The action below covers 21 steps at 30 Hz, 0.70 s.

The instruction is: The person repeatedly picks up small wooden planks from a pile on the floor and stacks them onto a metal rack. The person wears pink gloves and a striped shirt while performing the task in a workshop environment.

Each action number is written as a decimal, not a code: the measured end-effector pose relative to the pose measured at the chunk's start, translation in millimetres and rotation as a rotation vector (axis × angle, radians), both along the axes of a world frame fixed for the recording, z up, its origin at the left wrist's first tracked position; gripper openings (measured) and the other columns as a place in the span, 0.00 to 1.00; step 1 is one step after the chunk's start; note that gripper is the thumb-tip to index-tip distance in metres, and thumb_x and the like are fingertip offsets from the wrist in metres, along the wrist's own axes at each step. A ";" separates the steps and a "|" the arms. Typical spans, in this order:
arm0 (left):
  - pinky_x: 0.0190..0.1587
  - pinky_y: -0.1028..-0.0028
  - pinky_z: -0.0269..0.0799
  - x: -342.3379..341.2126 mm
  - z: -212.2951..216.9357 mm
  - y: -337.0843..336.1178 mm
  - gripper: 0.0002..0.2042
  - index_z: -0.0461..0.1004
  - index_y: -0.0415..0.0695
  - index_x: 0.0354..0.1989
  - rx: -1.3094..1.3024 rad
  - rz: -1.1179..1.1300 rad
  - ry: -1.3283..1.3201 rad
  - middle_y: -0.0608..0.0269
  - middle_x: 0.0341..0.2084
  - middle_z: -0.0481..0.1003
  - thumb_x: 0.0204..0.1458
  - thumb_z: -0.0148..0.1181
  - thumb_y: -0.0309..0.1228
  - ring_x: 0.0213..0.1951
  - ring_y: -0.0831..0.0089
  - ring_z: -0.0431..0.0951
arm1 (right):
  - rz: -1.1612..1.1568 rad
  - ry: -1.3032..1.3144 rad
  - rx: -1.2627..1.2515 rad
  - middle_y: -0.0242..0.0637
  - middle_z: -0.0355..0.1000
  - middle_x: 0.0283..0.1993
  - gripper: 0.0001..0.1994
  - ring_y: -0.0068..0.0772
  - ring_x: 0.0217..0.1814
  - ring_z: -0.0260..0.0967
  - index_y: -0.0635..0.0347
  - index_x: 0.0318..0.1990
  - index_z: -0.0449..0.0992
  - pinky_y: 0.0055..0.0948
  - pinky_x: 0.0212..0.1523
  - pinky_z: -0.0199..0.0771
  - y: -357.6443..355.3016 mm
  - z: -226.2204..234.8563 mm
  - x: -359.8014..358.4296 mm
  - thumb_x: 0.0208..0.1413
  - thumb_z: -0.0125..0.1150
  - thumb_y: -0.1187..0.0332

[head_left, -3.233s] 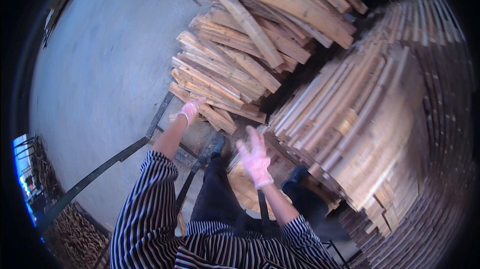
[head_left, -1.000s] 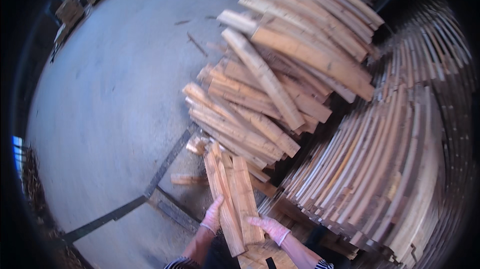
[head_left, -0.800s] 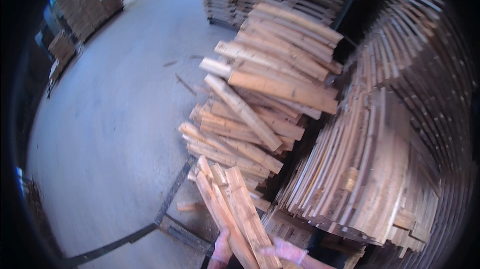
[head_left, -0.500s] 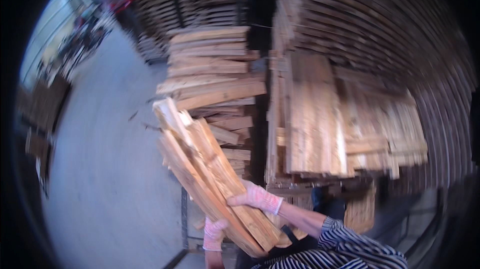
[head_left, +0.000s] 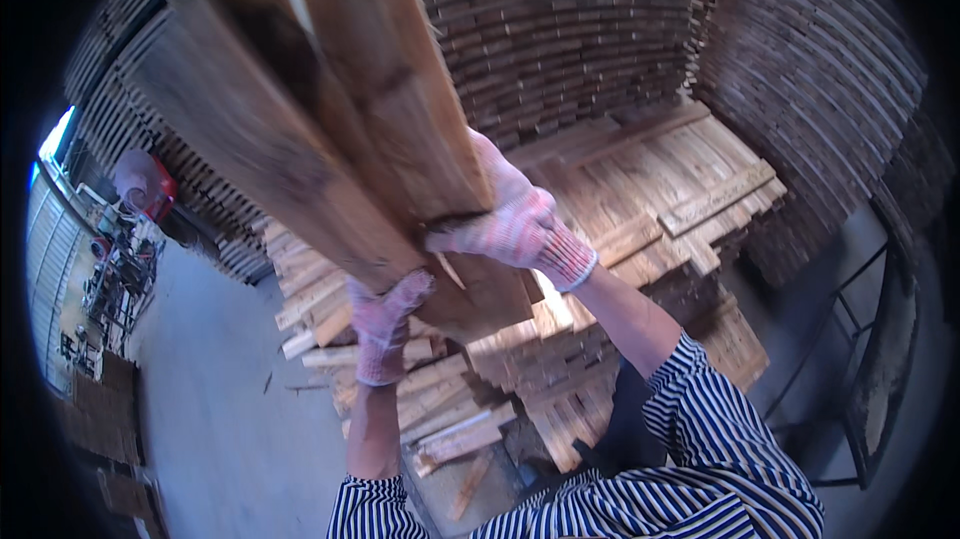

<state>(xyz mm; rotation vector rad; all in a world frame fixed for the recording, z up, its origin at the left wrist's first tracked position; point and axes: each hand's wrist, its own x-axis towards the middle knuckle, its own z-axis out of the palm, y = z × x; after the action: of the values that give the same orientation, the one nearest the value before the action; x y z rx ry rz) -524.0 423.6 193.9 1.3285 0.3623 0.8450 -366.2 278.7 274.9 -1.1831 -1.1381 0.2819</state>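
A bundle of rough wooden boards [head_left: 290,154] rises steeply in front of me, its upper end large and close to the view. My left hand [head_left: 383,327], in a pinkish-white knit glove, grips the lower end of the left board. With a matching glove, my right hand [head_left: 515,211] clasps the boards from the right side, thumb across their front. Its other fingers are hidden behind the wood. Under the bundle, the low stack of pale boards [head_left: 640,204] is partly covered by it.
Loose boards [head_left: 440,394] lie in an untidy pile below my hands. Tall walls of stacked boards [head_left: 560,39] stand behind and to the right. A person in red [head_left: 150,184] is at the far left, by the grey floor [head_left: 215,389]. A dark metal frame [head_left: 850,369] stands at right.
The bundle has swung up and come much closer to the view, with both hands raised and still gripping it. My view has turned toward the stack on the right.
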 end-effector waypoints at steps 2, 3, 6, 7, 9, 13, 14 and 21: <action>0.41 0.72 0.79 29.6 -6.1 20.4 0.43 0.64 0.41 0.62 0.069 -0.257 -0.098 0.64 0.42 0.78 0.36 0.83 0.33 0.42 0.73 0.79 | -0.088 -0.092 0.074 0.43 0.65 0.65 0.54 0.36 0.69 0.62 0.57 0.72 0.52 0.35 0.69 0.65 7.0 -39.1 32.5 0.36 0.83 0.69; 0.43 0.71 0.79 34.5 -6.5 20.6 0.42 0.65 0.41 0.62 0.128 -0.275 -0.027 0.65 0.43 0.78 0.37 0.82 0.35 0.43 0.73 0.79 | -0.039 -0.009 0.048 0.42 0.65 0.66 0.54 0.37 0.69 0.62 0.57 0.72 0.52 0.36 0.70 0.64 9.4 -69.5 42.8 0.36 0.83 0.70; 0.48 0.70 0.78 84.6 2.1 1.8 0.36 0.70 0.42 0.59 0.309 -0.361 0.042 0.65 0.46 0.79 0.42 0.80 0.39 0.46 0.74 0.79 | 0.063 0.269 -0.046 0.39 0.64 0.67 0.53 0.37 0.70 0.62 0.57 0.72 0.53 0.38 0.70 0.64 -1.8 -138.9 92.1 0.37 0.82 0.73; 0.48 0.70 0.78 91.2 10.9 -3.5 0.35 0.71 0.42 0.59 0.343 -0.353 0.080 0.65 0.47 0.79 0.43 0.80 0.40 0.46 0.74 0.79 | 0.057 0.289 -0.012 0.39 0.64 0.67 0.52 0.36 0.69 0.62 0.57 0.71 0.54 0.37 0.70 0.64 -3.3 -136.4 95.6 0.38 0.82 0.71; 0.47 0.71 0.78 121.7 24.8 -11.5 0.31 0.72 0.42 0.58 0.298 -0.425 -0.014 0.65 0.45 0.80 0.46 0.77 0.40 0.44 0.74 0.80 | 0.033 0.326 0.059 0.37 0.65 0.67 0.50 0.36 0.69 0.62 0.58 0.71 0.55 0.37 0.70 0.64 -9.7 -130.5 104.9 0.40 0.82 0.69; 0.48 0.67 0.79 159.1 28.3 -21.5 0.27 0.72 0.40 0.57 0.012 -0.422 0.163 0.60 0.42 0.79 0.52 0.71 0.39 0.43 0.69 0.81 | -0.031 0.551 0.073 0.40 0.69 0.62 0.46 0.37 0.67 0.65 0.61 0.69 0.58 0.36 0.68 0.67 -54.5 -122.1 131.0 0.46 0.80 0.58; 0.49 0.64 0.80 162.2 25.0 -27.5 0.26 0.71 0.40 0.58 -0.080 -0.438 0.170 0.60 0.42 0.79 0.54 0.69 0.41 0.44 0.67 0.81 | -0.172 0.523 -0.040 0.41 0.72 0.58 0.41 0.37 0.62 0.69 0.63 0.66 0.63 0.35 0.66 0.69 -74.0 -119.8 138.3 0.49 0.78 0.55; 0.42 0.59 0.84 228.6 -69.2 -34.3 0.35 0.70 0.33 0.58 -0.614 -0.648 0.002 0.48 0.45 0.79 0.62 0.50 0.59 0.39 0.58 0.83 | -0.472 0.374 -0.711 0.48 0.78 0.51 0.35 0.40 0.56 0.75 0.70 0.55 0.75 0.33 0.58 0.74 -223.1 -197.3 344.2 0.50 0.73 0.48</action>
<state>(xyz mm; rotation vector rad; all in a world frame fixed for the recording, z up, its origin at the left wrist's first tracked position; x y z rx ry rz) -295.4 389.3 124.7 0.7859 0.1502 0.1555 -22.0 55.6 77.6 -1.8838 -0.3982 0.5389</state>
